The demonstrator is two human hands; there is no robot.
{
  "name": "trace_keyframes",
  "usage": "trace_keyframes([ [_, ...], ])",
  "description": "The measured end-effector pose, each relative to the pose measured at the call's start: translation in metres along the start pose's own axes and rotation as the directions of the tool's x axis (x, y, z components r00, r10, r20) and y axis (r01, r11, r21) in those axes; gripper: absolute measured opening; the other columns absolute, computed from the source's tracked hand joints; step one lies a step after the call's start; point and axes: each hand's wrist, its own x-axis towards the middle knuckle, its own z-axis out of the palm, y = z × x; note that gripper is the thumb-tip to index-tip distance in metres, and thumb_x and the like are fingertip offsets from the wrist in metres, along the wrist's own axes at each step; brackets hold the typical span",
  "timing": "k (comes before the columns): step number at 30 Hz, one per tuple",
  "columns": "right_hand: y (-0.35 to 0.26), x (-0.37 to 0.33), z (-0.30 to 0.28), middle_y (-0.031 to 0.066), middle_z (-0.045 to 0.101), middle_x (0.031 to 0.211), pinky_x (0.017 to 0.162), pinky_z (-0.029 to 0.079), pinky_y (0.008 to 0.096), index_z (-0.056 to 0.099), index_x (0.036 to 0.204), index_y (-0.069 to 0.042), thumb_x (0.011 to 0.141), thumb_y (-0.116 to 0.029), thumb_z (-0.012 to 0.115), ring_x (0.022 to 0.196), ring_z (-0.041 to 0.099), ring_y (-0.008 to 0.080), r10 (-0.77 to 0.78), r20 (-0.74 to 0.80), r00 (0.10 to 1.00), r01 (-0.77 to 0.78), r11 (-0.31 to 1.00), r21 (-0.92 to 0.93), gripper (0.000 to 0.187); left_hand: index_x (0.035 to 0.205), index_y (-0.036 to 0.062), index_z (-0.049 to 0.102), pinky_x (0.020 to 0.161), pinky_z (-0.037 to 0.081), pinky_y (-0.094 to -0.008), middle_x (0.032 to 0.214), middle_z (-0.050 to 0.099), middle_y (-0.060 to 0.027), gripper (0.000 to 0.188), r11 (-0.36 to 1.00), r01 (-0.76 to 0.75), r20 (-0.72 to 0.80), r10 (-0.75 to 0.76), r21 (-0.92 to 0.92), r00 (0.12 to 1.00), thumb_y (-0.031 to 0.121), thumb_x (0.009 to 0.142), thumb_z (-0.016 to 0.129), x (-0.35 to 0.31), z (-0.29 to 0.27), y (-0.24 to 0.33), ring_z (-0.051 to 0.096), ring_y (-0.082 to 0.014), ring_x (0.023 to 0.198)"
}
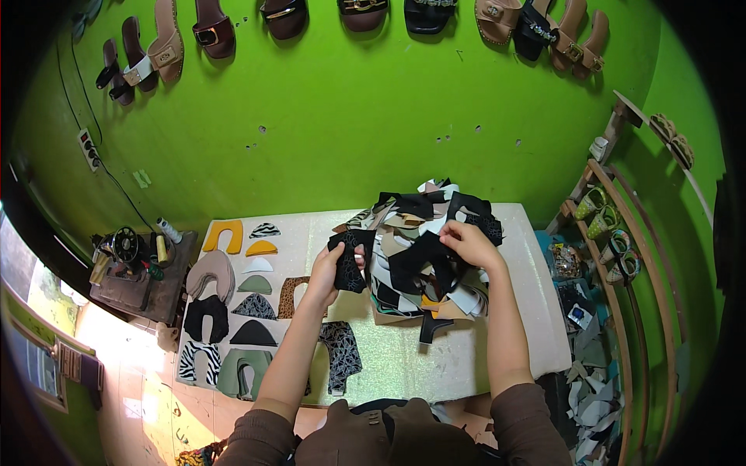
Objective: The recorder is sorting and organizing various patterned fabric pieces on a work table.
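My left hand (323, 276) is closed on a black patterned shoe-upper piece (355, 262), held upright at the left edge of a heap of cut scraps (409, 205). My right hand (471, 244) pinches a plain black cut piece (414, 262) above the same heap, which mixes black, white, beige and printed material. Left of my left forearm lie U-shaped pieces in rows: yellow (227, 226), beige (208, 269), black (203, 304), zebra-striped (200, 349) and green (242, 359). Beside them sit small half-moon pieces, including a green one (254, 284). Partly behind my forearm is a leopard-print piece (289, 296).
The pieces rest on a pale table (532, 311) against a green wall. At left stands a sewing machine (127, 247) with thread spools. To the right are a wooden rack (618, 326) with sandals and a pile of scraps (594, 404). Sandals (284, 19) hang along the wall.
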Motion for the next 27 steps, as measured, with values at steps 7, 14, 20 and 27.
trace_keyframes([
  [7,-0.097,-0.023,-0.016,0.0026,0.061,0.082,0.066,0.042,0.0248,0.059,0.096,-0.003,0.086,-0.016,0.057,0.074,0.052,0.0085,-0.387,0.221,0.895,0.331,0.909,0.253,0.016,0.111,-0.0008,0.05,0.072,0.052,-0.0283,0.096,0.062,-0.0105,0.036,0.988,0.099,0.083,-0.109,0.116,0.991,0.029,0.096,0.035,0.0,0.007,-0.001,0.061,-0.0158,0.081],
  [14,-0.099,0.007,0.022,0.0075,0.065,0.088,0.074,0.047,0.0293,0.059,0.098,-0.003,0.086,-0.017,0.056,0.081,0.062,0.0186,-0.47,0.258,0.844,0.453,0.882,0.126,0.019,0.113,0.0034,0.051,0.078,0.052,-0.0296,0.101,0.061,-0.0101,0.046,0.979,0.201,0.249,-0.199,0.016,0.948,0.041,0.096,0.031,-0.015,0.025,0.002,0.062,-0.0151,0.087],
  [20,-0.086,0.024,0.039,0.0098,0.065,0.088,0.072,0.047,0.0318,0.06,0.097,-0.003,0.086,-0.018,0.055,0.081,0.062,0.0217,-0.476,0.173,0.862,0.481,0.877,0.019,0.019,0.104,0.0023,0.051,0.07,0.053,-0.0303,0.088,0.059,-0.007,0.022,0.977,0.042,0.309,-0.107,0.21,0.945,0.021,0.092,0.047,-0.014,0.016,-0.003,0.06,-0.0139,0.075],
  [27,-0.017,0.029,0.048,0.0095,0.062,0.095,0.082,0.045,0.0389,0.063,0.101,-0.008,0.074,-0.022,0.065,0.094,0.056,0.0281,-0.215,0.037,0.976,0.214,0.912,-0.35,0.03,0.096,0.0017,0.049,0.063,0.052,-0.0293,0.082,0.059,-0.006,0.012,0.996,0.021,0.133,-0.033,0.086,0.991,0.011,0.09,0.047,-0.002,0.002,0.003,0.058,-0.0137,0.069],
])
